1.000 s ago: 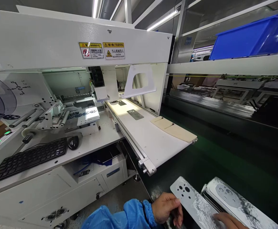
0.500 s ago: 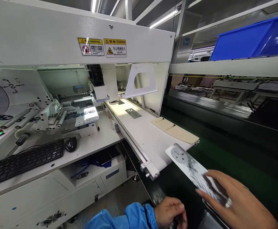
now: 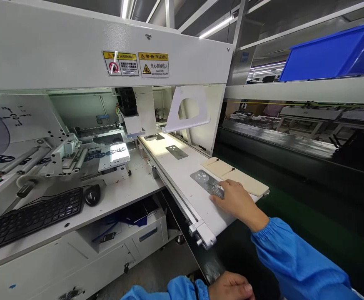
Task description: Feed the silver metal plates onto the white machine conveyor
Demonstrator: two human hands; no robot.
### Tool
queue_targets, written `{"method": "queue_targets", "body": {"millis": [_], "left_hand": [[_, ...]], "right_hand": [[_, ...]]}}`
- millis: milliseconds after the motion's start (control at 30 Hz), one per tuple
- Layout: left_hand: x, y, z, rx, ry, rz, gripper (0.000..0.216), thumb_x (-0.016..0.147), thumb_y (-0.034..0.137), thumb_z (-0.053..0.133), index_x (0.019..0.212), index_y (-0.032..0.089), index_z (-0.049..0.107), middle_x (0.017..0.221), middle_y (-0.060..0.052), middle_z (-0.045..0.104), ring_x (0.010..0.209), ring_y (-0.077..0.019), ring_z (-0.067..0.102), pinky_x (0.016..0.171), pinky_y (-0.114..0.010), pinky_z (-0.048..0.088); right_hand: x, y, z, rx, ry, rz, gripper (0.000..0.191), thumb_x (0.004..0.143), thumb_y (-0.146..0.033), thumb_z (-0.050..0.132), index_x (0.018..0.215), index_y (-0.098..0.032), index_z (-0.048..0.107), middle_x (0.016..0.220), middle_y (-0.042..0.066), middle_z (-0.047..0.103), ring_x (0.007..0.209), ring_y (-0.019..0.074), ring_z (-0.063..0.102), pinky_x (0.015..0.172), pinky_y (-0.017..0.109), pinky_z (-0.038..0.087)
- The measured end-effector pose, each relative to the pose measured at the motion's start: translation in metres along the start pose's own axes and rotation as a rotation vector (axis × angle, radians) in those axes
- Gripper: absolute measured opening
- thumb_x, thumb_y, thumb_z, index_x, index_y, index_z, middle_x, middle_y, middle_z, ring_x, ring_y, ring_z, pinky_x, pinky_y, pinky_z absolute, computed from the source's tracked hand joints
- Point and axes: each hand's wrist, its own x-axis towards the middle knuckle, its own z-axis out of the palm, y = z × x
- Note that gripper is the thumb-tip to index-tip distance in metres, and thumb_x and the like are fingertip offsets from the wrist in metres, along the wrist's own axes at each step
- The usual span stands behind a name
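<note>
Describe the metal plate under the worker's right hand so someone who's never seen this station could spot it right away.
Start at the big white machine with the yellow warning labels, then follow its white conveyor belt out toward the near end. The metal plate lies flat there beside a beige guide block, with the right hand resting on its near end. Unlike the second plate farther up the belt, it is touched.

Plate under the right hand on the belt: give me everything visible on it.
The plate is a thin, flat, grey piece that looks like metal, with a reflective mottled face and several round holes near its far end. It lies flat on the white conveyor belt, beside the beige guide block. The right hand rests on its near end, covering that part.
</note>
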Motion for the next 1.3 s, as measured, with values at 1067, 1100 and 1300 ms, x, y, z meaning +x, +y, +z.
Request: {"method": "queue_targets", "body": {"millis": [1067, 1100, 1300], "left_hand": [[0.005, -0.012, -0.012, 0.054, 0.0, -0.05, 0.084, 0.04, 0.096, 0.051, 0.058, 0.014, 0.055, 0.054, -0.004, 0.052, 0.049, -0.0095, 0.042, 0.059, -0.032, 0.044], [0.005, -0.012, -0.012, 0.059, 0.002, -0.052, 0.084, 0.039, 0.096, 0.051, 0.059, 0.014, 0.055, 0.053, -0.004, 0.052, 0.049, -0.0097, 0.042, 0.059, -0.032, 0.044], [0.004, -0.015, -0.013, 0.073, 0.02, -0.043, 0.085, 0.044, 0.095, 0.051, 0.063, 0.012, 0.058, 0.054, -0.006, 0.052, 0.054, -0.0143, 0.049, 0.061, -0.035, 0.046]], "right_hand": [[-0.005, -0.009, 0.032, 0.071, -0.016, -0.174, 0.069, 0.095, -0.054, 0.035, 0.141, -0.005, 0.045, 0.15, 0.021, 0.038, 0.14, 0.0364, 0.032, 0.113, 0.05, 0.031], [-0.005, -0.009, 0.033, 0.073, -0.013, -0.173, 0.068, 0.095, -0.054, 0.035, 0.141, -0.005, 0.045, 0.15, 0.021, 0.038, 0.14, 0.0365, 0.032, 0.113, 0.05, 0.031], [-0.004, -0.011, 0.033, 0.08, 0.011, -0.158, 0.068, 0.094, -0.053, 0.038, 0.141, -0.006, 0.046, 0.149, 0.02, 0.04, 0.139, 0.0368, 0.034, 0.111, 0.052, 0.034]]}}
